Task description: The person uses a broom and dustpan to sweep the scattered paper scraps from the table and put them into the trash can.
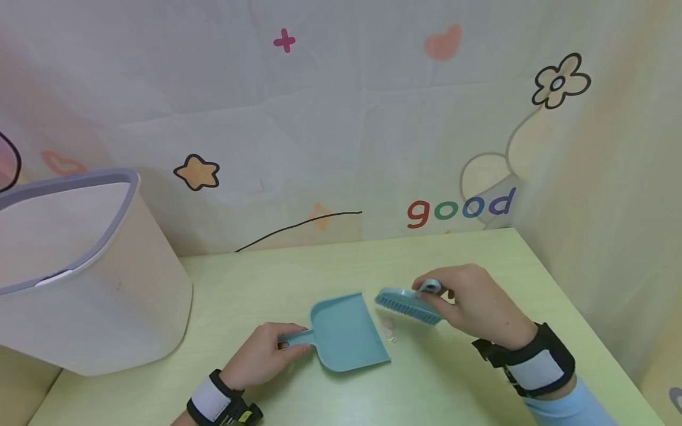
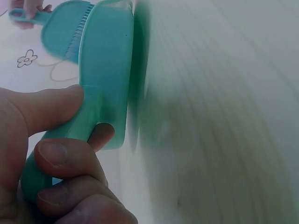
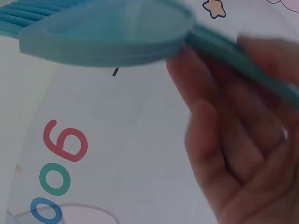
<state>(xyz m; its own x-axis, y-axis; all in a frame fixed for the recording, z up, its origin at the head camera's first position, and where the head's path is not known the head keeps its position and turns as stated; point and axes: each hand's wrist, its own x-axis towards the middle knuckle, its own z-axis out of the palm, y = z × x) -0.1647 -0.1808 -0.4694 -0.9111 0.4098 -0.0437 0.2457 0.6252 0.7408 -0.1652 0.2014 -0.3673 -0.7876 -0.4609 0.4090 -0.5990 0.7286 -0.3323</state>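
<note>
A teal dustpan (image 1: 348, 332) lies low over the table, its wide mouth toward the right. My left hand (image 1: 266, 352) grips its handle; the left wrist view shows thumb and fingers wrapped round the dustpan handle (image 2: 74, 123). My right hand (image 1: 469, 302) holds a matching hand brush (image 1: 407, 303) by its handle, above the table with bristles facing down. In the right wrist view the brush head (image 3: 112, 35) extends leftward from the fingers. Small pale scraps (image 1: 390, 330) lie on the table just off the dustpan's mouth, below the brush.
A large white bin (image 1: 128, 284) with a grey-purple rim stands at the left of the light wooden table (image 1: 234, 284). Behind the table hangs a pale printed cloth (image 1: 319, 130) with a star, a flower and the word "good". The table's right edge runs beside the right arm.
</note>
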